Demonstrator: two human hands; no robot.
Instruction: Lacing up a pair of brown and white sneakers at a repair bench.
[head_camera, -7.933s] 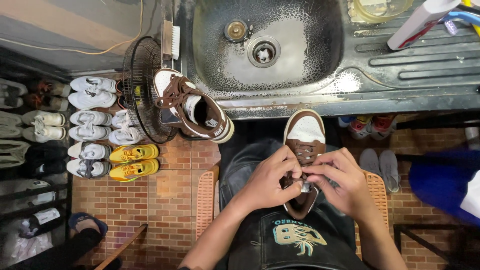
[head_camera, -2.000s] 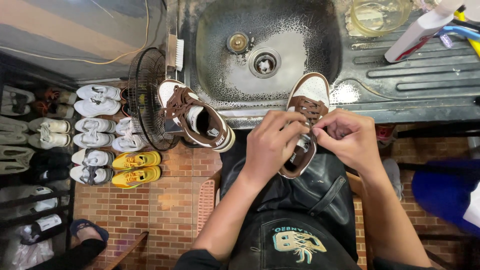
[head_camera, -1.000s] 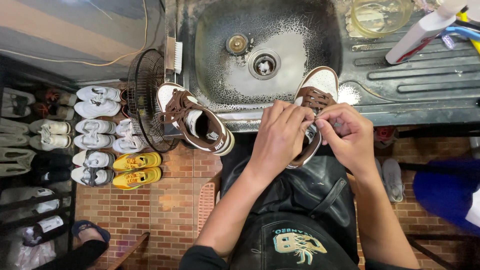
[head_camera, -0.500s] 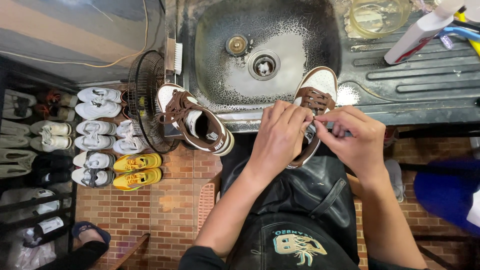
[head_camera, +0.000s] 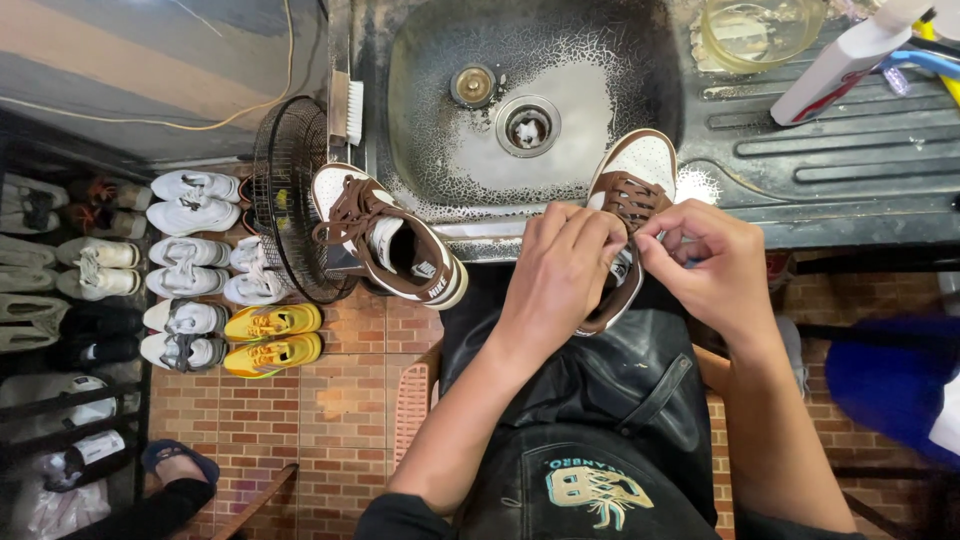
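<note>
A brown and white sneaker (head_camera: 634, 181) rests toe-up on the front edge of the steel sink (head_camera: 420, 120), its heel over my black apron (head_camera: 590, 400). My left hand (head_camera: 560, 270) covers its left side and pinches the brown laces near the tongue. My right hand (head_camera: 705, 265) grips the laces on the other side, fingers curled. The matching second sneaker (head_camera: 385, 238) lies on the sink's left corner, laces loose, untouched.
A scrub brush (head_camera: 348, 108) lies on the sink's left rim. A glass bowl (head_camera: 760, 30) and a white tube (head_camera: 835, 65) sit on the drainboard. A fan grille (head_camera: 290, 200) and rows of sneakers (head_camera: 190, 265) stand on the brick floor left. A foot in a sandal (head_camera: 175, 462) shows below.
The sneaker has been lifted from my lap up to the sink's edge. Both hands have kept working the laces, with the right hand pulling slightly outward.
</note>
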